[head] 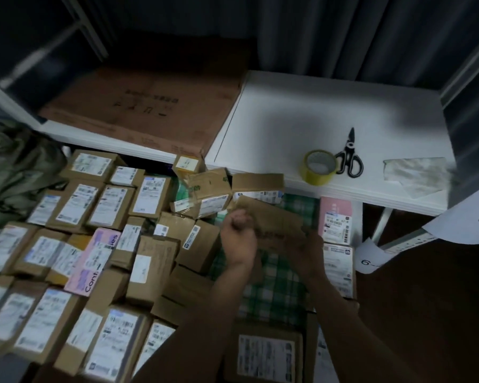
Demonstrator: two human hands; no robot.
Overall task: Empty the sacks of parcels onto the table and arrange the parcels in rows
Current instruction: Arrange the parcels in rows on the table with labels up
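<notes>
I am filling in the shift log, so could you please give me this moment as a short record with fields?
activity: both hands hold one brown parcel above the green checked cloth
left hand: curled on the parcel's left end
right hand: grips its lower right edge
rows: labelled boxes in rough rows at left, several askew near the middle
pink parcel: at the right edge of the cloth
white table: tape roll, scissors, flat cardboard
sack: green, crumpled, far left

right hand [306, 251] mostly hidden behind brown parcel [274, 219].
</notes>
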